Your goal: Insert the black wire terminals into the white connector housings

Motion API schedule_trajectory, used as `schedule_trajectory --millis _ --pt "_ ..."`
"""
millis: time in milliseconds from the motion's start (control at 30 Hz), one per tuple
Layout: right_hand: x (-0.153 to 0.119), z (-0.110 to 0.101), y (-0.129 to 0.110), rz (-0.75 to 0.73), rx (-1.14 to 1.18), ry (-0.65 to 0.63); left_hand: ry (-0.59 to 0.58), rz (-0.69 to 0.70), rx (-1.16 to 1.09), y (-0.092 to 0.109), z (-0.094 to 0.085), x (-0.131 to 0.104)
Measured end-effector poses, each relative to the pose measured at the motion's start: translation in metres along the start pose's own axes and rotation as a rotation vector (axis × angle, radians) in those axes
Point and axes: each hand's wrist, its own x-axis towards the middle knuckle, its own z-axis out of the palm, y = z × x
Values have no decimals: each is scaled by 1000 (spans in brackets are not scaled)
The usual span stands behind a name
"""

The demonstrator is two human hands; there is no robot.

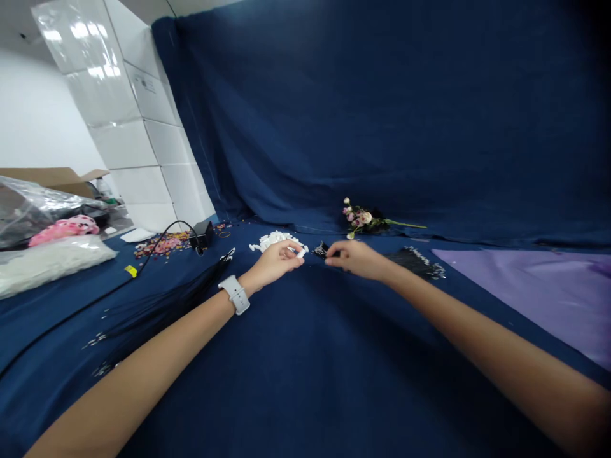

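My left hand [277, 262], with a pale watch [235, 294] on its wrist, pinches a small white plastic piece [301, 252] between thumb and fingertips. Just behind it lies a pile of similar white pieces [272, 238]. To the right, my right hand [358, 259] is closed at the fingertips; whatever it pinches is too small to make out. Beside those fingertips sits a little cluster of dark pieces [321, 249]. A bundle of black cords with light tips [413, 262] lies partly behind my right wrist. The two hands are apart.
More black cords [162, 308] lie left, partly behind my left forearm. A black box with a cable [202, 235], scattered colourful bits [167, 244] and plastic bags [57, 259] are farther left. Artificial flowers [363, 218] lie behind; a purple sheet [534, 286] is at right.
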Motion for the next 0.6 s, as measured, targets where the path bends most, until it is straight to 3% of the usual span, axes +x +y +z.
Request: schedule_trajectory --millis 167,400,500,600 --pt "-1 24 -7 -45 -18 -137 -10 -85 -212 8 5 -5" --pt "0 38 -15 113 20 -34 -22 -31 -445 45 7 19" --pt "5 29 -13 124 103 -11 -69 67 -538 70 6 37" --pt "8 -1 -6 121 212 69 -137 153 -612 92 4 46"
